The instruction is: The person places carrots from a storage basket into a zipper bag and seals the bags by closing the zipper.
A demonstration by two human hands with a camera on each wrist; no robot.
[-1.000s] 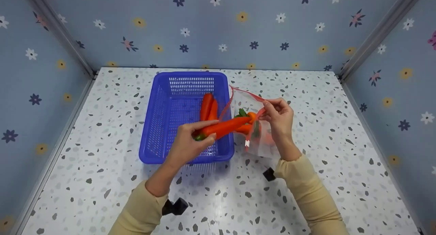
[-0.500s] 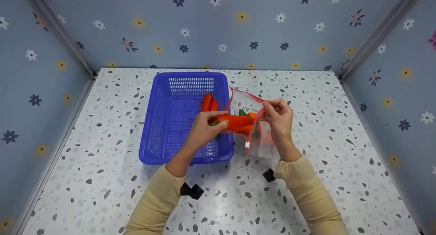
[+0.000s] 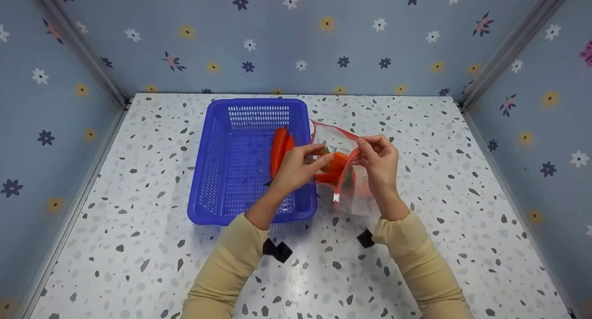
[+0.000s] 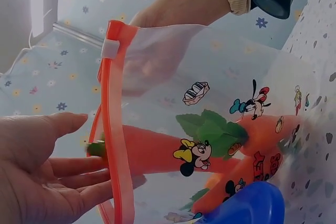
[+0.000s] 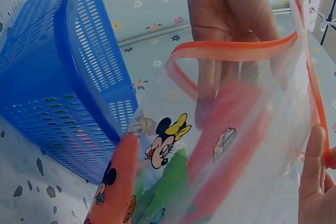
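Observation:
A clear zip bag (image 4: 247,45) with a red zip edge and cartoon prints holds orange carrots (image 4: 262,132) with green leaves. Within it lies a long red-orange carrot (image 4: 149,148), its short green top (image 4: 97,149) at the bag's mouth. My left hand (image 3: 300,166) reaches into that mouth, thumb spread apart from straight fingers, which lie beside the carrot. On the far side of the opening, my right hand (image 3: 379,162) pinches the red zip edge between thumb and fingers, keeping the mouth wide. A white slider (image 3: 336,197) sits at the zip's near end.
A blue perforated basket (image 3: 196,189) stands left of the bag, its right side next to the bag's mouth. Inside it lie a red carrot (image 3: 278,148) and an orange one, partly behind my left hand. Flower-patterned walls (image 3: 277,32) surround the speckled table (image 3: 162,259).
My left hand has moved right from over the basket into the bag's mouth, carrying the long carrot in, and its fingers have come apart from it. My right hand has stayed put.

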